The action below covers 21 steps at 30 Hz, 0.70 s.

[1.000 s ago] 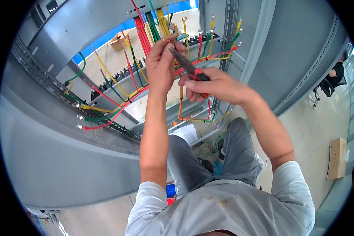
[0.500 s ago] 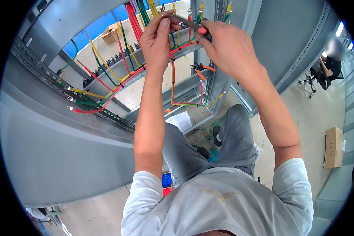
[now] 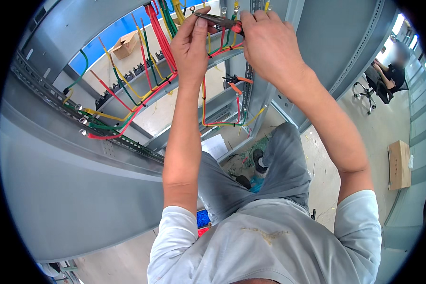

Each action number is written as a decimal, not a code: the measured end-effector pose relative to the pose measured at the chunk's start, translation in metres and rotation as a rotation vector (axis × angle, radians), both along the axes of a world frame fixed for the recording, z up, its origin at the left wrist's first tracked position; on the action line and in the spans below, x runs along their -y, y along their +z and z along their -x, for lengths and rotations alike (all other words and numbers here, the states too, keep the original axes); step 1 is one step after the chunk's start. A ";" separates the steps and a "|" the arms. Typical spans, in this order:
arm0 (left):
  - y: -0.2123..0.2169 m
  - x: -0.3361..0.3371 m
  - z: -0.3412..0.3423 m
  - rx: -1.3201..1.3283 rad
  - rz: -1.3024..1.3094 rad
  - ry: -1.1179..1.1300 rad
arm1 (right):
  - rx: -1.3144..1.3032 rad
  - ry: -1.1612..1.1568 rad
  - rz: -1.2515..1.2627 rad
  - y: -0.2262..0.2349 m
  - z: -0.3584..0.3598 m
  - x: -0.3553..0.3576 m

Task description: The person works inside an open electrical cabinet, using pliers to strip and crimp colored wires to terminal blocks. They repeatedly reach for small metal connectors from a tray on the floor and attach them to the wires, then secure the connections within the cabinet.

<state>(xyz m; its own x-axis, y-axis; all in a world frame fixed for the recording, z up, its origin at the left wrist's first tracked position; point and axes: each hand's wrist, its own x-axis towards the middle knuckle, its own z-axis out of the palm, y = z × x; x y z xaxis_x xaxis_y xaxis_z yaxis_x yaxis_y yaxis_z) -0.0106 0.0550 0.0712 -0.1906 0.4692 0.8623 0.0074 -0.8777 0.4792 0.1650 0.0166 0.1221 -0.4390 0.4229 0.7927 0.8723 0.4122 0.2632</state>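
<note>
At the top of the view my right hand (image 3: 272, 47) is wrapped round a pair of needle-nose pliers (image 3: 215, 20) with dark jaws and red on the handle. The jaws point left and reach the fingertips of my left hand (image 3: 191, 47). Thumb and fingers of that hand are pinched together by the plier tips; what they hold is too small and covered to name. A small copper-coloured ring end (image 3: 192, 9) shows just above them. Red wires (image 3: 161, 35), with green and yellow ones, hang close to my left hand inside the grey metal cabinet frame (image 3: 142, 92).
Orange-handled cutters (image 3: 236, 83) rest on the frame below my hands. A tied wire bundle (image 3: 151, 94) crosses at the left, with lugged ends (image 3: 83, 120). A cardboard box (image 3: 124, 45) lies behind the frame. A seated person (image 3: 393, 71) and a wooden box (image 3: 399, 164) are at the right.
The pliers now lie more level and show more plainly, with their jaws at my left fingertips. My right hand has shifted slightly. The whole view has tilted a little.
</note>
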 end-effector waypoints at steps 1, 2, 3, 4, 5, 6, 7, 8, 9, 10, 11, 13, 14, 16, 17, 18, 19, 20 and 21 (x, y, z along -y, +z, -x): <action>0.000 -0.001 -0.001 0.005 0.001 0.001 | -0.007 -0.005 -0.003 0.000 0.000 -0.001; 0.001 -0.002 0.000 0.004 -0.001 -0.002 | -0.007 -0.015 0.024 0.001 0.001 -0.001; 0.000 -0.004 0.001 0.004 -0.002 -0.005 | -0.008 -0.025 0.050 0.003 0.002 0.000; 0.000 -0.005 0.002 0.003 -0.004 -0.008 | -0.009 -0.036 0.077 0.005 0.002 0.000; 0.000 -0.006 0.001 0.005 -0.002 -0.002 | -0.002 -0.033 0.068 0.007 0.003 0.002; 0.000 -0.005 0.001 0.007 0.000 0.005 | 0.005 -0.029 0.060 0.008 0.003 0.004; 0.000 -0.005 0.000 0.009 0.002 0.012 | 0.011 -0.025 0.051 0.009 0.003 0.005; 0.001 -0.005 -0.001 0.017 0.004 0.006 | 0.007 -0.033 0.058 0.008 0.003 0.006; 0.002 -0.004 -0.003 0.025 0.007 0.000 | 0.003 -0.041 0.064 0.008 0.003 0.006; 0.002 -0.004 -0.004 0.034 0.009 -0.005 | -0.001 -0.048 0.071 0.008 0.003 0.006; 0.002 -0.005 -0.004 0.035 0.007 -0.001 | -0.052 -0.013 0.052 0.010 0.004 0.007; 0.001 -0.005 -0.004 0.037 0.002 0.007 | -0.155 0.058 0.015 0.015 0.008 0.011; 0.002 -0.004 -0.006 0.039 0.010 0.015 | -0.128 0.042 -0.002 0.011 0.007 0.008; 0.005 -0.001 -0.010 0.042 0.024 0.031 | -0.074 0.012 -0.037 -0.001 0.005 -0.002; 0.005 -0.001 -0.010 0.045 0.026 0.031 | -0.090 0.014 -0.018 -0.004 0.007 -0.003; 0.005 -0.001 -0.009 0.048 0.027 0.031 | -0.105 0.017 0.002 -0.007 0.009 -0.003; 0.005 -0.001 -0.008 0.051 0.029 0.032 | -0.121 0.019 0.020 -0.008 0.011 -0.003; 0.004 -0.002 -0.008 0.049 0.019 0.024 | -0.128 0.021 0.043 -0.008 0.011 -0.002; 0.005 -0.002 -0.009 0.046 0.010 0.017 | -0.134 0.023 0.066 -0.006 0.010 -0.001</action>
